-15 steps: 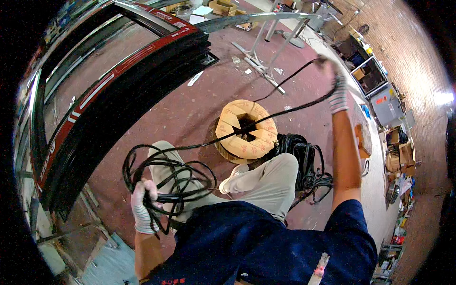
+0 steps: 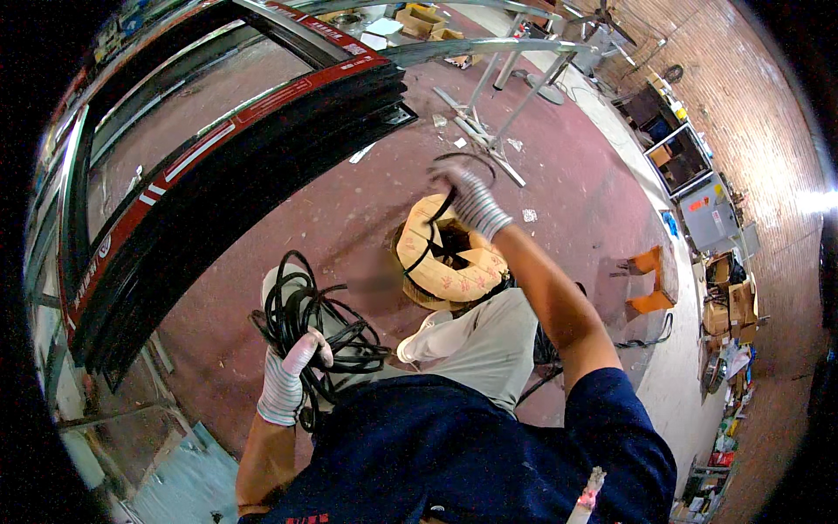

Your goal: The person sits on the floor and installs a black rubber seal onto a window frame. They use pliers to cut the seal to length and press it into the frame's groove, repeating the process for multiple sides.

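My left hand (image 2: 295,371), in a striped glove, is closed around a loose bundle of black strip (image 2: 292,301) above my left leg. The strip is thin and flexible, like cord or rubber seal; its exact kind is unclear. My right hand (image 2: 471,194), gloved and somewhat blurred, grips a length of the same strip over the far side of a ring-shaped roll (image 2: 441,278). Beyond the hand the strip bends into a small loop; nearer me it crosses the roll's left side. The roll, wrapped in tan cardboard, lies on the floor beyond my feet.
Stacked black frames with red edging (image 2: 236,166) stand at the left. Beyond the roll is a metal stand (image 2: 489,144). An orange-brown stool (image 2: 662,278) lies at the right, with boxes (image 2: 729,301) along the wall. More black strip (image 2: 546,349) shows partly behind my right leg.
My right hand has swung in from the far right to above the roll, bringing the strip with it. The stretched length has gone slack, and the left-hand bundle looks more gathered.
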The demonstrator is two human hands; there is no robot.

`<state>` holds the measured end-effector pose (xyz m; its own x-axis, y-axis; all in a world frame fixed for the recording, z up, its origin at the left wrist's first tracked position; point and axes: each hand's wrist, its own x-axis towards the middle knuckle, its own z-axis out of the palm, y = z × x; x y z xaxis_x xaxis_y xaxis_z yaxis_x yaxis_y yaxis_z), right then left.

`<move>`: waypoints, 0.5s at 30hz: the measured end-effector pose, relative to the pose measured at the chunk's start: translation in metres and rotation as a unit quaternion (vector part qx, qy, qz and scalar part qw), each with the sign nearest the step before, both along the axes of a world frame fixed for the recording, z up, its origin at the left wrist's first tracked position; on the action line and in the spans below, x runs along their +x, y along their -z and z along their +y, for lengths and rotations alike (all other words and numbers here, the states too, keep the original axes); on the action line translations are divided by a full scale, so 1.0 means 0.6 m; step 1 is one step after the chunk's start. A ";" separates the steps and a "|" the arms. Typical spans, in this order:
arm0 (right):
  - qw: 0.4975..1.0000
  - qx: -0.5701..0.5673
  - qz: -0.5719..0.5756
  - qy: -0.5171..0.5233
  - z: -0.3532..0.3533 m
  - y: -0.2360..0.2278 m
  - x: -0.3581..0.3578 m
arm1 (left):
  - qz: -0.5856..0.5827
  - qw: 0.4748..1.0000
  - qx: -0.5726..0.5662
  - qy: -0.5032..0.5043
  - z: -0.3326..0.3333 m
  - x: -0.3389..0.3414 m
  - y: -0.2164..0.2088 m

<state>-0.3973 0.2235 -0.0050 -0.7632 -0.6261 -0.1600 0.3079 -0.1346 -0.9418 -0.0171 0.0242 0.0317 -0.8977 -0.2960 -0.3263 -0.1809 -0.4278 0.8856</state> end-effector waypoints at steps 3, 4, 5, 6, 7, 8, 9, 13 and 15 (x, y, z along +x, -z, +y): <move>0.976 0.102 -0.135 -0.133 -0.050 -0.008 0.129 | 0.009 1.000 -0.026 0.014 -0.005 0.003 0.000; 0.973 0.084 -0.105 -0.187 -0.040 0.043 0.139 | 0.015 0.999 -0.036 0.003 -0.002 -0.007 0.007; 0.971 0.116 -0.129 -0.163 -0.055 0.006 0.200 | 0.014 0.998 -0.048 -0.030 -0.001 0.000 0.017; 0.972 0.121 -0.077 -0.186 -0.037 0.050 0.208 | 0.022 0.997 -0.056 -0.037 0.009 -0.013 0.025; 0.968 0.125 -0.026 -0.218 -0.046 0.058 0.230 | 0.035 0.997 -0.044 -0.049 0.014 -0.017 0.037; 0.944 0.175 0.122 -0.252 -0.035 0.058 0.243 | 0.041 0.997 -0.050 -0.053 0.019 -0.025 0.058; 0.898 0.219 0.270 -0.272 -0.045 0.016 0.270 | 0.045 0.995 -0.057 -0.065 0.022 -0.027 0.078; 0.705 0.281 0.606 -0.237 -0.061 -0.099 0.341 | 0.045 0.998 0.025 0.028 0.054 -0.051 0.058; 0.695 0.319 0.598 -0.238 -0.067 -0.104 0.343 | 0.045 0.992 -0.056 0.099 0.061 -0.057 0.035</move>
<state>-0.1916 0.1836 0.0574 -0.3198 -0.9461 0.0501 -0.8810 0.2775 -0.3831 -0.0514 0.0606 0.0108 -0.9659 -0.1404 -0.2175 -0.1700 -0.2900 0.9418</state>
